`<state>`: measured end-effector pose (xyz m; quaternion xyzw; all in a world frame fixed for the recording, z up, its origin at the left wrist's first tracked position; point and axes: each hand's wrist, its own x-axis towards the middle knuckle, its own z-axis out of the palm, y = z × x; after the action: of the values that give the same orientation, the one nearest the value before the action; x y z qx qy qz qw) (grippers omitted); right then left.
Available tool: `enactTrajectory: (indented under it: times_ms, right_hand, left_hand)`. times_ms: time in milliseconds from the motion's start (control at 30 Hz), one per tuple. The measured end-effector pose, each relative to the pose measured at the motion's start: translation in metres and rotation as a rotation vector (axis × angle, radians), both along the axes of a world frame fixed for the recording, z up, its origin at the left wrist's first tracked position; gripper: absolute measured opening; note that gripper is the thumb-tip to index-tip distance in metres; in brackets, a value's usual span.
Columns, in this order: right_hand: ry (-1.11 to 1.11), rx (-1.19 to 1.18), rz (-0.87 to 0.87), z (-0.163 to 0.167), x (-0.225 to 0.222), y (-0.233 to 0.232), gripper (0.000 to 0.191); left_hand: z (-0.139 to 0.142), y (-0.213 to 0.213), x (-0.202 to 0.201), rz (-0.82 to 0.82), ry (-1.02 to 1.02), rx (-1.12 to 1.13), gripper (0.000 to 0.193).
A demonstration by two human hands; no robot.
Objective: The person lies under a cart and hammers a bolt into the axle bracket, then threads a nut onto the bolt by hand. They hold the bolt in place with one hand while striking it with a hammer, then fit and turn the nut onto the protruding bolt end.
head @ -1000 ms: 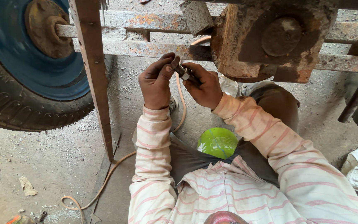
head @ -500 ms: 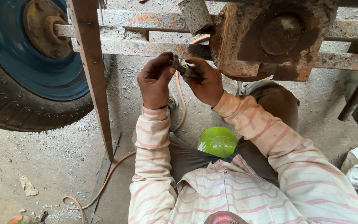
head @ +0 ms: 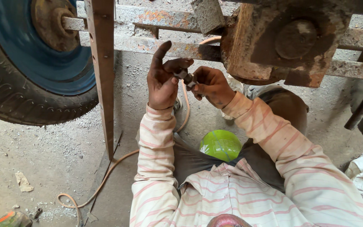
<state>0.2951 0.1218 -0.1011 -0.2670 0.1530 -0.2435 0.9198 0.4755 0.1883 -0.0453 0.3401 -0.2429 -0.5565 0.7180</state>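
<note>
One small metal fitting [head: 185, 77] is being pinched between both hands just below the rusty axle housing [head: 282, 40], its long axis running roughly from one hand across to the other. It is being gripped by the closed fingers of the left hand [head: 162, 80], index finger raised, and of the right hand [head: 211, 86], both equally near. One orange hose [head: 106, 176] is trailing below the housing, with one blue wheel [head: 34, 63] off to its left.

Small grey metal fitting [head: 184, 77], grimy, pinched between both hands, held up just below rusty axle beam.
</note>
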Motion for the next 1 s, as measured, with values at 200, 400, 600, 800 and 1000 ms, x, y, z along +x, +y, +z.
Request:
enactTrajectory:
  times_ms: [200, 400, 600, 800, 1000]
  right_hand:
    - [0.045, -0.074, 0.046, -0.001, 0.001, 0.0, 0.028]
    - [0.043, -0.046, 0.067, 0.001, 0.001, 0.001, 0.028]
    - [0.025, 0.057, 0.159, -0.005, -0.003, 0.005, 0.036]
    - [0.182, -0.165, 0.095, -0.029, 0.002, 0.009, 0.033]
    - [0.115, -0.197, 0.0, -0.041, 0.011, 0.007, 0.025]
  left_hand:
    - [-0.016, 0.006, 0.003, 0.035, -0.069, 0.086, 0.076]
    - [-0.008, -0.001, -0.003, 0.061, -0.009, 0.052, 0.073]
    - [0.008, -0.002, -0.002, -0.035, 0.085, -0.025, 0.098]
    - [-0.012, -0.005, 0.002, 0.097, -0.418, 0.09, 0.102]
    - [0.012, 0.0, 0.003, 0.107, -0.163, 0.188, 0.1]
